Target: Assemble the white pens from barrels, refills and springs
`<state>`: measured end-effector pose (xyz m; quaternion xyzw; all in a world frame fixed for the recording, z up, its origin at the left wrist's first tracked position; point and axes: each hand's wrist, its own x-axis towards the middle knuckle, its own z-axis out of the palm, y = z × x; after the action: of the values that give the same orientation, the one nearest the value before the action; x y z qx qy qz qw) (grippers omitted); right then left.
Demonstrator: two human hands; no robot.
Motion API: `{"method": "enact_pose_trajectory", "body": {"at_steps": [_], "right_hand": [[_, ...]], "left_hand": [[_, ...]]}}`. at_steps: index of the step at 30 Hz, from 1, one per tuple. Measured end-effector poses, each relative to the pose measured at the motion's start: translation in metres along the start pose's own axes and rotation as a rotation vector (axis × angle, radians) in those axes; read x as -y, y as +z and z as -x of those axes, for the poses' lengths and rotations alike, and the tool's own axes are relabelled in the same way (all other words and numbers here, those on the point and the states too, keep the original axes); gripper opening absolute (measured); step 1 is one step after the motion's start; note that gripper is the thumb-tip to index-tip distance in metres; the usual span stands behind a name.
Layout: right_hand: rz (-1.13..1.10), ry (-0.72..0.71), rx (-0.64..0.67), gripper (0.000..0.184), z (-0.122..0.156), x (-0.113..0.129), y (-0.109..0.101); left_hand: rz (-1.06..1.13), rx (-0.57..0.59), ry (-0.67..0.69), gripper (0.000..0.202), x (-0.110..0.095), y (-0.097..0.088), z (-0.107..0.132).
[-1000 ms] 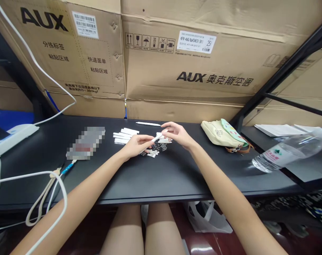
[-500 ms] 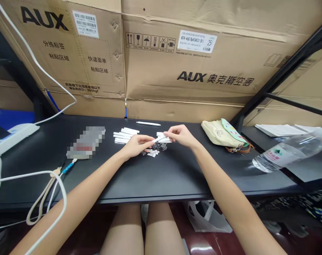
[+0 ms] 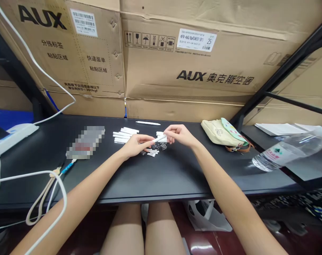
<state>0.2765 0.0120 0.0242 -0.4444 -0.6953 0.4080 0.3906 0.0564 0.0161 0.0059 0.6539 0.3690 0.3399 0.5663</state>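
- Pinching a slim white plastic pen (image 3: 159,138) between the left hand (image 3: 135,146) and right hand (image 3: 180,136), hands close together, each clamped on one end, above the desk (image 3: 161,180) nearer its back edge than its front.
- Likely light, stiff and smooth, so apt to slip; safest held gently around the barrel.
- Lying just below the hands: a heap of tiny white parts (image 3: 152,153).
- Beside the left hand: a bundle of white sticks (image 3: 123,135).
- Behind both, near the back edge: a lone white pen (image 3: 148,123).
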Motion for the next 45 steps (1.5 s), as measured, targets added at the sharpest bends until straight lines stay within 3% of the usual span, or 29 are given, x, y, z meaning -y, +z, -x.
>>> {"method": "enact_pose_trajectory", "body": {"at_steps": [4, 7, 14, 18, 24, 28, 32, 36, 40, 45], "right_hand": [[0.018, 0.011, 0.029, 0.036, 0.0, 0.001, 0.0], [0.033, 0.034, 0.013, 0.046, 0.0, 0.001, 0.002], [-0.02, 0.038, 0.056, 0.033, 0.001, 0.003, 0.003], [-0.02, 0.069, 0.027, 0.044, 0.001, 0.004, 0.006], [-0.14, 0.076, 0.029, 0.038, 0.002, 0.006, 0.01], [-0.16, 0.085, -0.042, 0.044, -0.001, -0.001, 0.016], [-0.23, 0.052, -0.145, 0.043, -0.006, -0.005, 0.026], [-0.274, -0.05, -0.295, 0.041, -0.004, 0.0, 0.042], [-0.036, -0.183, -0.385, 0.034, 0.004, 0.001, 0.063], [0.262, -0.352, -0.488, 0.024, 0.008, -0.004, 0.078]], "left_hand": [[0.009, 0.013, 0.017, 0.023, 0.001, 0.001, 0.0], [0.002, 0.02, 0.012, 0.023, 0.0, 0.001, 0.0], [0.013, 0.018, 0.0, 0.022, -0.002, 0.002, 0.001], [0.038, 0.009, 0.02, 0.022, 0.001, 0.002, 0.0], [0.058, -0.028, 0.057, 0.026, 0.003, 0.001, -0.002], [0.001, -0.059, 0.068, 0.026, 0.001, 0.0, -0.001], [0.033, -0.206, 0.058, 0.028, -0.004, -0.005, -0.002], [0.332, -0.38, -0.044, 0.031, -0.01, -0.013, -0.006], [0.604, -0.53, -0.033, 0.028, -0.013, -0.015, -0.008], [0.521, -0.674, 0.069, 0.036, -0.012, -0.005, -0.008]]}}
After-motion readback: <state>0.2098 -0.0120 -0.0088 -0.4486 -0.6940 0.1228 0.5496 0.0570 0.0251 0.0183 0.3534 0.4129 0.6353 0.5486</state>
